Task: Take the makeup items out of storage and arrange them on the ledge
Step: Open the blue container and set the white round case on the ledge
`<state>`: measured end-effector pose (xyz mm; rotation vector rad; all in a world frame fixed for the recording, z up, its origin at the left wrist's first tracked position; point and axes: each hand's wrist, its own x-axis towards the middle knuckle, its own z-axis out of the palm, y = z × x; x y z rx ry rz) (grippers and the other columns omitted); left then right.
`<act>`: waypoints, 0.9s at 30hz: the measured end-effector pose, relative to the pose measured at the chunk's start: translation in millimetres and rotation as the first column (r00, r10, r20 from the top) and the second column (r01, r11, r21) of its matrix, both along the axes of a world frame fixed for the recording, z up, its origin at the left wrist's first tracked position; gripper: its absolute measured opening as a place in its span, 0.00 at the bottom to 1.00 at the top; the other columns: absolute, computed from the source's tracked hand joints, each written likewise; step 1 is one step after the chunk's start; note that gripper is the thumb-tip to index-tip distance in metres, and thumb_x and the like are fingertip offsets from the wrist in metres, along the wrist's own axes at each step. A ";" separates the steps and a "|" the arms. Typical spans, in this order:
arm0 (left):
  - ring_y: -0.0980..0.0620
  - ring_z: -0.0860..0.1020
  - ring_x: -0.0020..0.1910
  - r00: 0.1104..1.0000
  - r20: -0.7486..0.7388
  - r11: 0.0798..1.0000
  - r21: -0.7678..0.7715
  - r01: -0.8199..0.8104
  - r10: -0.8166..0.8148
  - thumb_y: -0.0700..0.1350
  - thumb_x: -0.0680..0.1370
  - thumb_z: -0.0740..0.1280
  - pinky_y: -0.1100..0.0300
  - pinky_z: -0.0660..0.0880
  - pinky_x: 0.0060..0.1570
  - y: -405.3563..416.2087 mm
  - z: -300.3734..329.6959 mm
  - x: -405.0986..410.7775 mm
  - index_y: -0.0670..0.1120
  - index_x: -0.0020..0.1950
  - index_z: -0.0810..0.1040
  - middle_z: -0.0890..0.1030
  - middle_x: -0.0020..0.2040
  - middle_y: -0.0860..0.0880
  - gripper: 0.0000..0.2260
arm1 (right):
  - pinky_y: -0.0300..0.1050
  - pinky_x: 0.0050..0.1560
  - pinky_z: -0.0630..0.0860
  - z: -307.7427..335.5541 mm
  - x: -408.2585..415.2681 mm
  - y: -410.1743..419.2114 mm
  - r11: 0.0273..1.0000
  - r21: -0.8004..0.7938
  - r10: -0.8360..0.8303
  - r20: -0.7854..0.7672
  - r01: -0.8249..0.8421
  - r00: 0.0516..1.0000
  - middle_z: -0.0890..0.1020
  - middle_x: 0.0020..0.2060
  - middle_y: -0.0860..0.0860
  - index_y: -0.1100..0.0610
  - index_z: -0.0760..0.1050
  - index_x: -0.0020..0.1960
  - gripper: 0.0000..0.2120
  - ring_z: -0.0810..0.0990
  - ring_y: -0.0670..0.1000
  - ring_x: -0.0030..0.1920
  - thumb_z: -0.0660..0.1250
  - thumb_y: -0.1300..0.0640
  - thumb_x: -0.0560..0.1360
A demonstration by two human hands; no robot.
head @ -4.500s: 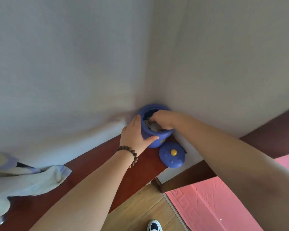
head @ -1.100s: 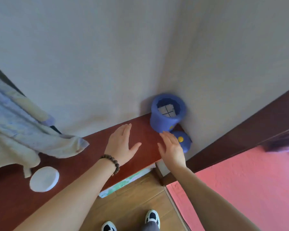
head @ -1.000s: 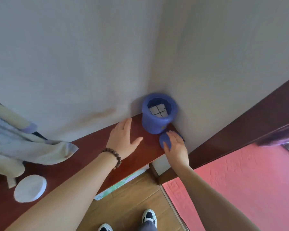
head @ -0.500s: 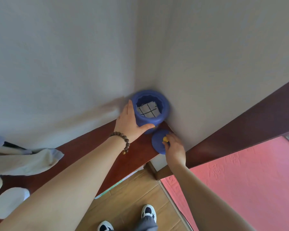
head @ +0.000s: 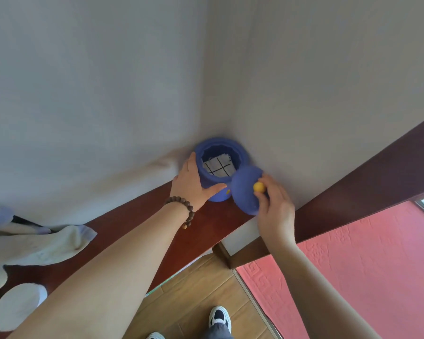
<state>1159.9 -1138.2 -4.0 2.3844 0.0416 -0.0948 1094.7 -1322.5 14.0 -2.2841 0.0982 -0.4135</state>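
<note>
I see a squat, rounded blue jar (head: 219, 167) with a matte, rubbery-looking skin standing on the dark red-brown polished ledge (head: 132, 223), tucked right into the corner where two pale, finely textured walls meet. Its mouth is open, the inner rim scalloped, and inside lies something flat and white ruled with black grid lines; I cannot tell what it is. My left hand (head: 194, 184), with a brown wooden bead bracelet (head: 182, 207) at the wrist, cups the jar's left flank, its fingers (head: 190, 167) spread open against the wall of the jar and the thumb pressed across the front. My right hand (head: 275, 211) pinches the small yellow ball knob (head: 258, 186) of the domed blue lid (head: 246, 189), fingers closed on it, holding the lid tilted on edge, just beside the jar's right rim. Half a second ago that lid lay flat on the ledge in front of the jar with the right fingertips only reaching its knob; now it is lifted and turned toward the opening. At far left a soft cream cloth (head: 42, 243) drapes over the ledge, and a flat white round compact (head: 16, 305) rests near it. Below are wood-plank flooring and a pink embossed mat (head: 367, 265).
</note>
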 end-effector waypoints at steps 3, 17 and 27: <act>0.46 0.68 0.70 1.000 0.010 1.000 0.008 -0.007 0.007 0.65 0.66 0.72 0.49 0.69 0.66 -0.5 4.5 -0.8 0.44 0.77 0.51 0.65 0.74 0.47 0.51 | 0.31 0.62 0.63 21.9 38.9 16.7 0.997 -0.012 0.076 0.003 -0.076 0.997 0.75 0.64 0.54 0.61 0.73 0.65 0.15 0.73 0.50 0.63 0.60 0.62 0.79; 0.46 0.72 0.66 0.999 -0.030 0.999 0.016 -0.041 0.041 0.63 0.64 0.74 0.48 0.72 0.63 -0.1 2.4 3.3 0.46 0.77 0.53 0.68 0.72 0.47 0.50 | 0.51 0.50 0.73 -0.4 119.3 42.9 0.904 -0.248 0.310 -0.180 -0.348 0.934 0.79 0.44 0.55 0.63 0.75 0.45 0.03 0.75 0.57 0.48 0.62 0.64 0.75; 0.47 0.68 0.70 0.999 -0.041 0.999 0.044 -0.020 0.022 0.64 0.66 0.73 0.47 0.69 0.66 -0.7 1.7 3.8 0.45 0.78 0.50 0.64 0.74 0.47 0.51 | 0.46 0.65 0.68 -1.5 117.0 45.3 0.933 -0.161 0.279 -0.240 -0.321 0.930 0.76 0.63 0.56 0.61 0.73 0.65 0.16 0.73 0.56 0.64 0.61 0.62 0.78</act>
